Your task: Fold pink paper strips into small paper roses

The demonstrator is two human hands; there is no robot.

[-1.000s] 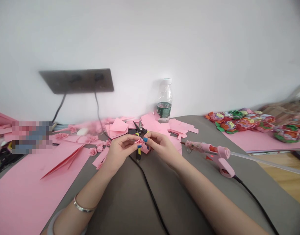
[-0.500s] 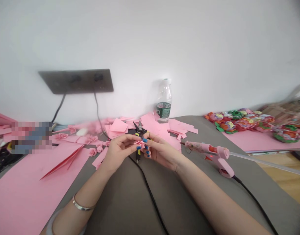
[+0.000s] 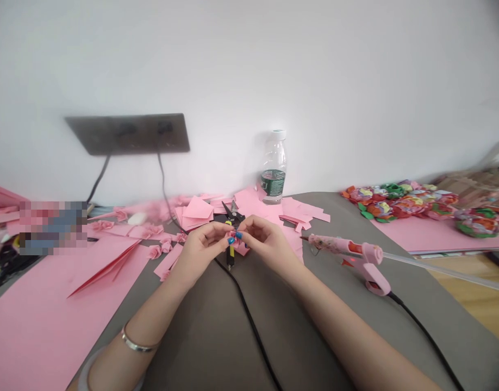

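Your left hand [image 3: 200,255] and right hand [image 3: 269,247] grip narrowly, both pinching a small pink paper flower [image 3: 235,237] at the center of the view. Your fingertips hide most of it, so its shape is hard to make out. Black-and-yellow snips [image 3: 232,219] lie partly hidden beneath your hands. The glue gun [image 3: 357,259] rests to your right, well apart from them. A clear bottle [image 3: 273,167] stands by the wall. At far left, a blurred patch [image 3: 52,228] hides whatever lies there.
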